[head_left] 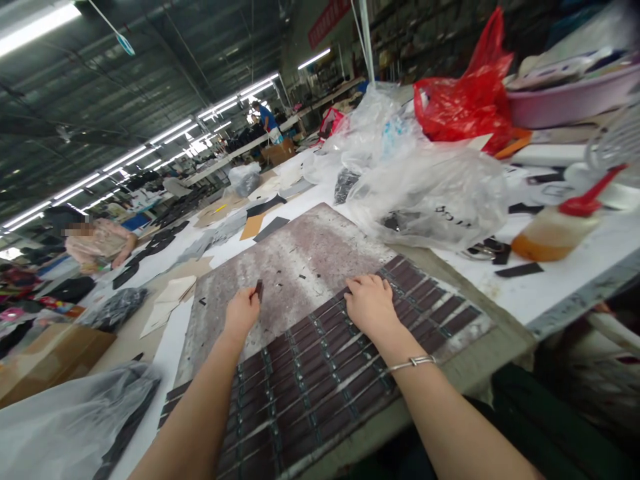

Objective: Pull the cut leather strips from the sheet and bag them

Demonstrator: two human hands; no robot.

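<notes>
My left hand (243,311) is closed in a pinch above the left part of a worn, greyish-brown board (300,250). A small dark strip (259,289) sticks up from its fingers. My right hand (371,301) rests palm down with its fingers apart, touching the far edge of many dark rectangular strips (320,373). These strips lie in close rows over the near half of the board, with shiny bands across them. A metal bracelet is on my right wrist. Small dark scraps lie scattered on the board's far half. What is under my right palm is hidden.
Crumpled clear plastic bags (435,193) and a red bag (465,93) lie beyond the board. At right stands a bottle of amber liquid (555,230) with a red nozzle. A cardboard box (55,360) is at left. Two people (100,243) are farther off.
</notes>
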